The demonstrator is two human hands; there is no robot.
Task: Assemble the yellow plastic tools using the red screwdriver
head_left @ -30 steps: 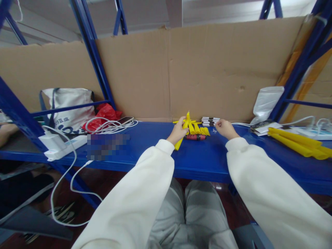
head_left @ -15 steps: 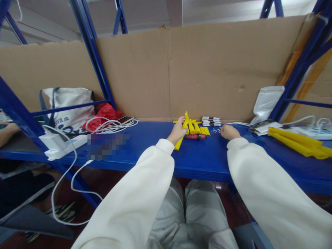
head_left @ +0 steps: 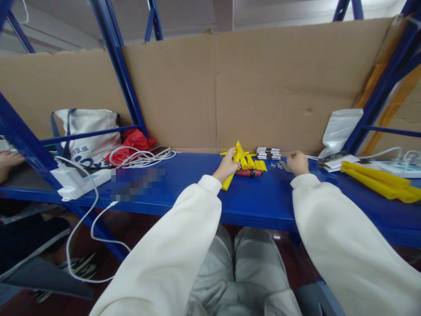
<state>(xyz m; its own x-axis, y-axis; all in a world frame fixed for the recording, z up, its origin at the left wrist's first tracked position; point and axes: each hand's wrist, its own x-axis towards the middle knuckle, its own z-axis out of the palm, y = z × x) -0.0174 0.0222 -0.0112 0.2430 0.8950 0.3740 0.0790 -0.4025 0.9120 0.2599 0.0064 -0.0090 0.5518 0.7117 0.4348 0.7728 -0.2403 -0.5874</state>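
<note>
My left hand (head_left: 226, 166) is closed round a long yellow tapered piece (head_left: 228, 181), which leans from the table's front up toward the back. Beyond and beside it lie several other yellow pieces (head_left: 250, 163), some narrow, some short and flat. A red-and-black tool handle (head_left: 249, 173) rests just in front of them. My right hand (head_left: 297, 163) is closed with curled fingers at the right of a scatter of small silvery parts (head_left: 275, 165). A small flat greyish thing (head_left: 286, 166) shows at its fingertips; what else is in the fingers is hidden.
White folded packets with dark bands (head_left: 268, 153) stand at the back of the blue table (head_left: 190, 188). Long yellow pieces (head_left: 378, 182) lie at right. At left are a coiled white cable (head_left: 144, 160), a power strip (head_left: 87, 184), a cloth bag (head_left: 90, 136) and another person's hand (head_left: 9, 164).
My right hand has moved slightly right and turned, and the flat greyish thing now shows at its fingertips. My left hand keeps its grip on the yellow piece, almost unmoved.
</note>
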